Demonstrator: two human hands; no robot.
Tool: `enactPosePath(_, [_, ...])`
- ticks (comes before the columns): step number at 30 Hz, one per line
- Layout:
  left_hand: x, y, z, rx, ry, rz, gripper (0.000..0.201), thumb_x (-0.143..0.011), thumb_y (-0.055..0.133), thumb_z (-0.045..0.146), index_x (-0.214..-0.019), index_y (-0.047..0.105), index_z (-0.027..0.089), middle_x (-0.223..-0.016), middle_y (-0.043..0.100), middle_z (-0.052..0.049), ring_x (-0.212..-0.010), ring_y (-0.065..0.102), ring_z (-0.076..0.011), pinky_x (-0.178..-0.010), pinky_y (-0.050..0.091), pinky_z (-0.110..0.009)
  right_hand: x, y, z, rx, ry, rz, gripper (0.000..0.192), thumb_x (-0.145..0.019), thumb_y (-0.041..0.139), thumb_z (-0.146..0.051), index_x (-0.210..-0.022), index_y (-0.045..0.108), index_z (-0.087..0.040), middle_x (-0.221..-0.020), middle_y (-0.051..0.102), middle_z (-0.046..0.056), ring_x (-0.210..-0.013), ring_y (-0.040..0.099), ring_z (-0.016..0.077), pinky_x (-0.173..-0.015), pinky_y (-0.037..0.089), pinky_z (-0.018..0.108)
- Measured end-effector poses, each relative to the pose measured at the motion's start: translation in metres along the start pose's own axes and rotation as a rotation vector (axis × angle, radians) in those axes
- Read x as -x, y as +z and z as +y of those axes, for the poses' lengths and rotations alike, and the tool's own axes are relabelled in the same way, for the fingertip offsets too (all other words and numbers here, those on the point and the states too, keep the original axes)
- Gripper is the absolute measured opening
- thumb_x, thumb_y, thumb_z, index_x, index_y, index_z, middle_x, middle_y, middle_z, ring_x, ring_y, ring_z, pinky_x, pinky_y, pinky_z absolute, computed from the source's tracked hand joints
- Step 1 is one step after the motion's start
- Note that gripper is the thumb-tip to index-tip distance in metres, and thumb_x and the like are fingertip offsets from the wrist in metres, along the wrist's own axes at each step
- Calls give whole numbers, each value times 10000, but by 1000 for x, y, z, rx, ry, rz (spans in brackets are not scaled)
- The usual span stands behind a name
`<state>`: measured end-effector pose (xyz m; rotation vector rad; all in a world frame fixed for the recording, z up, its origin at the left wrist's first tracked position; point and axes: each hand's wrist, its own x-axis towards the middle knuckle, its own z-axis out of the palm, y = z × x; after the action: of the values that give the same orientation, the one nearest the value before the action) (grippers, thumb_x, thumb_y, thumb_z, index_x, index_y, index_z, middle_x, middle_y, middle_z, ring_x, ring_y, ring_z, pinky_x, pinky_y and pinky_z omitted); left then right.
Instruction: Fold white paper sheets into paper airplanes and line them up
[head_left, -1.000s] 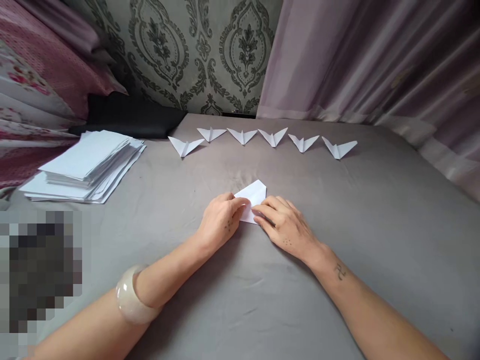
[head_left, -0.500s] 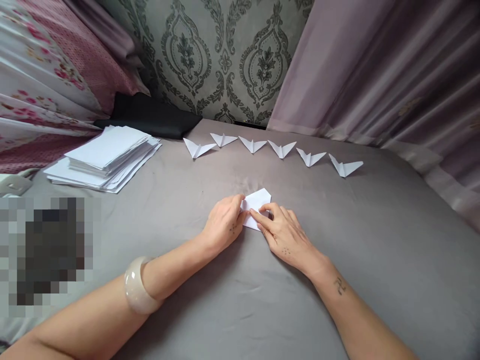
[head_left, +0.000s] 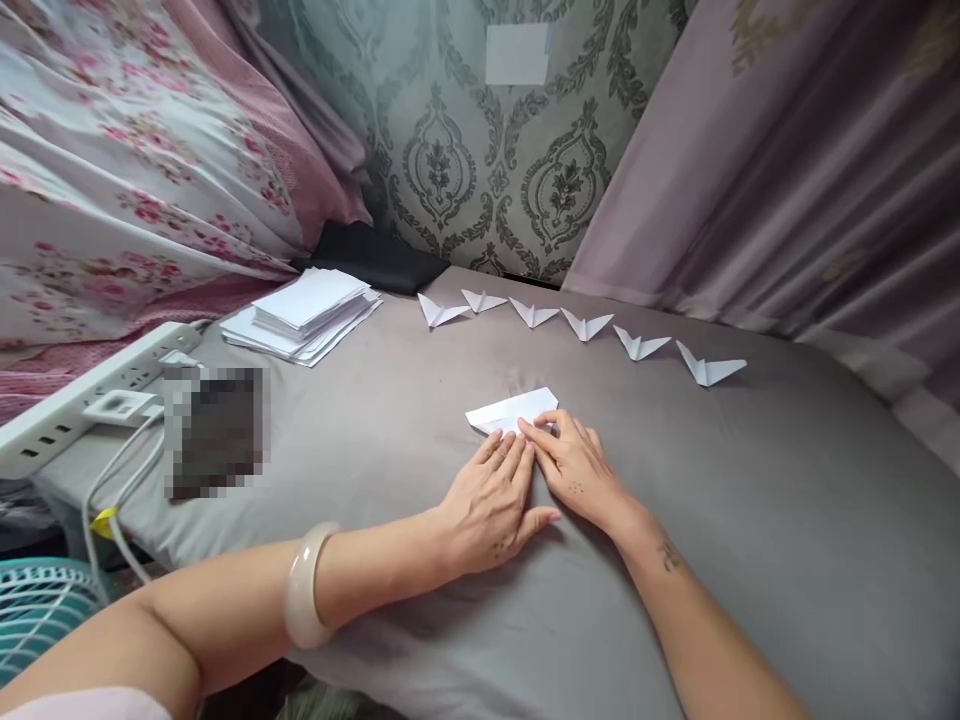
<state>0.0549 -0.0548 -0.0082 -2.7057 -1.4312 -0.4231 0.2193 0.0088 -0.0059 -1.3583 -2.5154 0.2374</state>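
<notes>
A partly folded white paper (head_left: 512,410) lies on the grey sheet (head_left: 750,520) in front of me. My left hand (head_left: 491,505) rests flat with fingers stretched out, its fingertips pressing the paper's near edge. My right hand (head_left: 574,468) lies beside it, with its fingertips pressing on the paper's near right part. Neither hand grips the paper. A pale bangle (head_left: 306,586) sits on my left wrist.
Several finished paper planes (head_left: 585,324) stand in a row further back. A stack of white sheets (head_left: 307,312) lies at the back left. A white power strip (head_left: 82,395) with cables and a blurred dark object (head_left: 214,430) lie on the left. Curtains hang behind and right.
The view has swung up and left. My left hand has drawn back and flattened with its fingers on the paper's near edge. The paper now looks folded narrower.
</notes>
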Motion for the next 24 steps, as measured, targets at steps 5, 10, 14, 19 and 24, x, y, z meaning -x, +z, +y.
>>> enactPosePath(5, [1, 1, -3, 54, -25, -70, 802, -953, 197, 602, -1386, 380, -48, -1458, 368, -260, -1403, 292, -310, -1178, 176, -427, 0, 3, 2, 18, -11, 4, 381, -967, 395, -269, -1310, 557, -307, -1202, 553, 90, -1021, 553, 221, -892, 406, 417])
enactPosePath(10, [3, 0, -8, 112, -30, -94, 789, -950, 210, 608, -1411, 364, -14, -1484, 344, -223, -1419, 253, -296, -1189, 152, -416, 0, 4, 3, 38, -28, 17, 383, -964, 398, -274, -1312, 554, -310, -1187, 562, 96, -990, 560, 214, -871, 411, 408])
enactPosePath(14, [7, -1, -14, 121, -22, -91, 763, -954, 211, 603, -1419, 367, 19, -1486, 357, -196, -1416, 267, -278, -1191, 157, -406, 0, 2, 2, 47, -24, 6, 380, -968, 392, -282, -1312, 552, -305, -1186, 556, 98, -990, 558, 215, -873, 406, 410])
enactPosePath(19, [12, -7, -25, 104, -16, -92, 733, -960, 242, 584, -1414, 380, 26, -1485, 352, -195, -1407, 291, -268, -1189, 180, -406, 0, 1, 2, 51, -28, -3, 382, -965, 396, -274, -1316, 545, -308, -1188, 550, 97, -993, 557, 215, -875, 406, 412])
enactPosePath(24, [21, -14, -38, 74, -32, -95, 689, -965, 256, 564, -1403, 408, 54, -1473, 378, -183, -1393, 326, -260, -1182, 212, -411, 0, 1, 1, 51, -31, 3, 386, -961, 400, -263, -1317, 540, -311, -1189, 550, 95, -1009, 557, 217, -884, 406, 414])
